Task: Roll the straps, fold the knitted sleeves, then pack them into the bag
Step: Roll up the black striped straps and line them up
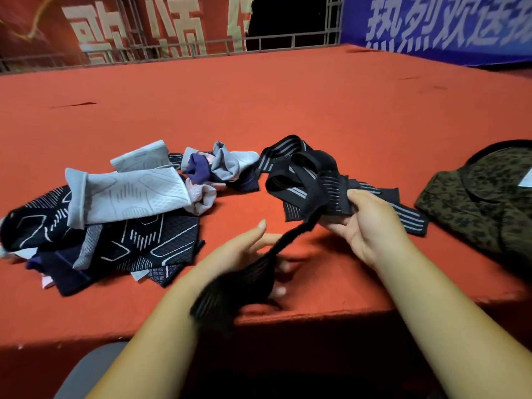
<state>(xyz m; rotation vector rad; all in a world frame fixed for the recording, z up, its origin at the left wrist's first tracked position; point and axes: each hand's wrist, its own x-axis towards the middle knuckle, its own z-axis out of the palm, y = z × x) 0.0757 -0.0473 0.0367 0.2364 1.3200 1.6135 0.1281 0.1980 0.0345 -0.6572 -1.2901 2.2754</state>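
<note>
A: Which step is going on here?

B: I'd judge the strap rolling, and only its beginning. A black elastic strap with grey stripes (293, 233) is hanging twisted between the two hands, just above the near edge of the worktop, and no coil is showing on it yet.

A: How are the hands holding it?

B: The right hand (371, 226) is pinching the far part of the strap, thumb lying on top and fingers curling underneath. The left hand (244, 249) is carrying the near end, which is draping across its palm and wrist. That end is blurred, so I cannot tell whether those fingers are closing on it or just supporting it.

A: And around it?

B: Just beyond the right hand, a tangle of black striped straps (296, 165) is lying on the red felt worktop (288, 96), and the held strap seems to be running into it. To the left, a heap of knitted sleeves is sprawling unfolded: light grey patterned sleeves (129, 194) are lying over dark navy sleeves with white line patterns (144, 237). At the far right, an olive camouflage fabric bag (489, 203) is sitting on the worktop. A red banner (144, 24) and a blue banner (446, 21) are hanging behind.

A: What is the next move asking for?

B: Probably pulling this strap free of the tangle, flattening out the twist, then starting a tight turn at one end while the other hand is keeping it taut.
</note>
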